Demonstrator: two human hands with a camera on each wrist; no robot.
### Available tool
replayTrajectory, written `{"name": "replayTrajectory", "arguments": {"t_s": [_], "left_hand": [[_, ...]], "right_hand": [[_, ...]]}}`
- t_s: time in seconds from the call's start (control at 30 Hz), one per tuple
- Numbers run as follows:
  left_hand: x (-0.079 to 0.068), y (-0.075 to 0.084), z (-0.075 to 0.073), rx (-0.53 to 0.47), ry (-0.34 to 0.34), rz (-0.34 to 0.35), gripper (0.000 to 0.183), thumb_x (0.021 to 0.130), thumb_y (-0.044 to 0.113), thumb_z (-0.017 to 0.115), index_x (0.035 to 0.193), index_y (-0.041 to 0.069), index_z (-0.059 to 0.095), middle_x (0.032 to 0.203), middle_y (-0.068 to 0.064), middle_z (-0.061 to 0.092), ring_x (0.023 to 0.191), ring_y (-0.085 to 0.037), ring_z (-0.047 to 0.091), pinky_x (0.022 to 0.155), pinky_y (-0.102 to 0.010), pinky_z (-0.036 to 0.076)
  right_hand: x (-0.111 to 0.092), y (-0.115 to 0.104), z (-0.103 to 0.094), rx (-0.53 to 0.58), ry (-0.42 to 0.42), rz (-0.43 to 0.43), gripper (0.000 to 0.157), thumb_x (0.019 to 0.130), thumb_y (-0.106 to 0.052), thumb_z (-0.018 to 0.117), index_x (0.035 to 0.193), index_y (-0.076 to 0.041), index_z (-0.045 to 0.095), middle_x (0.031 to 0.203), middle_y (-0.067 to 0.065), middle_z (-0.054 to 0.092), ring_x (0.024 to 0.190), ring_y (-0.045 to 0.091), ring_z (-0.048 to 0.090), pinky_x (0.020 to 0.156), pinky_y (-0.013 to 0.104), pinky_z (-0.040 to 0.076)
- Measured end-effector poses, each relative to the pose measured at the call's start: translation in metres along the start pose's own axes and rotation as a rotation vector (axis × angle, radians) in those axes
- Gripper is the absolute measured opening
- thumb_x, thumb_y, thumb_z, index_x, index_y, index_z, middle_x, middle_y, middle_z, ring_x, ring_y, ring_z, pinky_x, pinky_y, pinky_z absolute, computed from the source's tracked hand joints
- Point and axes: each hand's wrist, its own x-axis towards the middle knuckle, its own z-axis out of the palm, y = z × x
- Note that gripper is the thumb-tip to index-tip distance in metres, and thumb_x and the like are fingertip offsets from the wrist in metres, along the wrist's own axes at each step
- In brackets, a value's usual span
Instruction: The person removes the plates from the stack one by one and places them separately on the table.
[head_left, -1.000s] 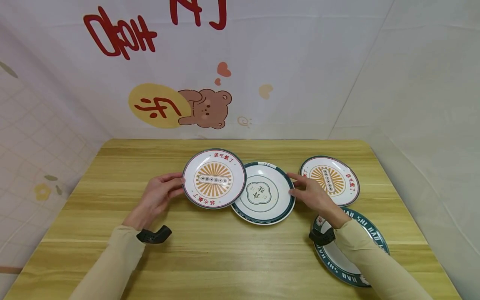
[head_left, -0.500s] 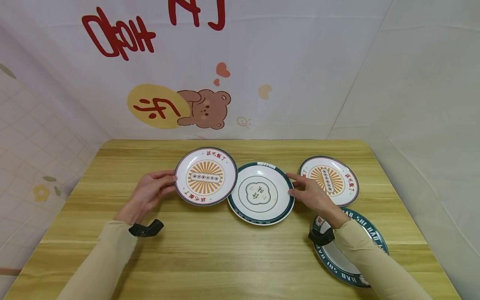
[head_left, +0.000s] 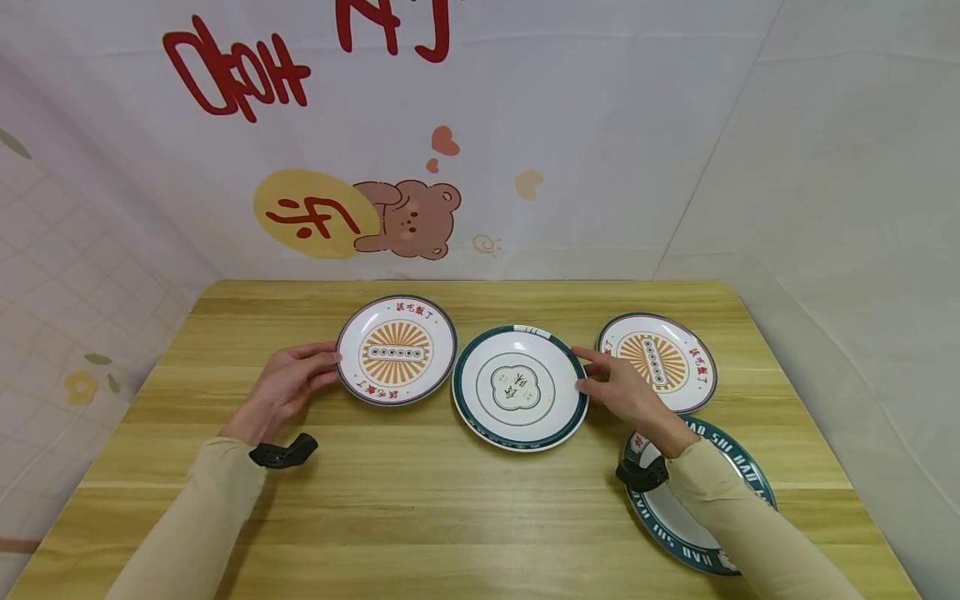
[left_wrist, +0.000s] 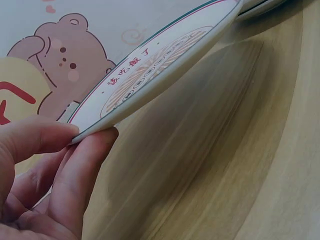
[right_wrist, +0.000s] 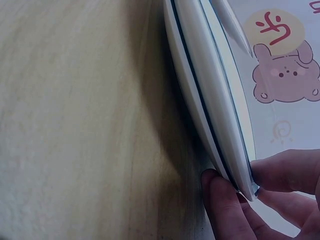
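Note:
My left hand [head_left: 283, 387] pinches the left edge of a white plate with an orange sunburst [head_left: 397, 350]. In the left wrist view that plate [left_wrist: 150, 75] is tilted and raised off the table, its shadow beneath. Just to its right is a white plate with a dark green rim [head_left: 520, 387]. My right hand [head_left: 626, 387] holds this plate by its right edge, between thumb and fingers. Seen edge-on in the right wrist view, the green-rimmed plate [right_wrist: 220, 95] seems to lie on another white plate [right_wrist: 187, 85], their edges close together at my fingertips.
A second sunburst plate [head_left: 690, 371] lies at the back right of the wooden table [head_left: 420, 517]. Nearer, a large plate with green lettering on its rim [head_left: 675, 533] is partly covered by my right forearm. Patterned white cloth [head_left: 585, 125] stands behind the table.
My left hand has moved left with the sunburst plate, which overlapped the green-rimmed plate before and now shows beside it. My right hand has stayed in place.

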Motion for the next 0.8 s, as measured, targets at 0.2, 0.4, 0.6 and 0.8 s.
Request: {"name": "replayTrajectory", "arguments": {"t_s": [0.2,0.4,0.6,0.8], "left_hand": [[0.002,0.000,-0.005,0.013,0.015,-0.027,0.024,0.096,-0.009,0.067,0.093,0.012,0.078,0.096,-0.005,0.075,0.084,-0.015,0.075,0.081,-0.027,0.063],[0.006,0.001,-0.009,0.004,0.015,-0.042,0.023,0.096,-0.010,0.066,0.094,0.010,0.078,0.097,-0.006,0.074,0.087,-0.016,0.075,0.082,-0.028,0.063],[0.009,0.001,-0.012,0.031,0.031,-0.069,0.018,0.095,-0.008,0.068,0.101,0.008,0.075,0.101,-0.005,0.073,0.091,-0.015,0.074,0.086,-0.029,0.062],[0.011,0.001,-0.013,0.011,0.041,-0.089,0.019,0.095,-0.009,0.068,0.100,0.007,0.075,0.100,-0.005,0.073,0.092,-0.015,0.074,0.087,-0.029,0.062]], "right_hand": [[0.000,-0.002,0.001,0.003,0.000,0.013,0.058,0.099,-0.011,0.065,0.154,-0.007,0.048,0.130,0.024,0.063,0.115,0.034,0.058,0.099,0.043,0.049],[-0.001,-0.002,0.000,0.011,0.003,0.029,0.058,0.099,-0.010,0.064,0.155,-0.007,0.048,0.132,0.025,0.062,0.117,0.035,0.057,0.100,0.045,0.049],[-0.001,-0.002,0.000,0.006,-0.003,0.028,0.058,0.100,-0.010,0.064,0.155,-0.007,0.047,0.137,0.026,0.060,0.122,0.037,0.056,0.105,0.048,0.048],[-0.001,-0.003,-0.001,0.016,-0.005,0.030,0.057,0.100,-0.011,0.064,0.154,-0.007,0.048,0.133,0.024,0.062,0.118,0.035,0.057,0.103,0.046,0.049]]}}
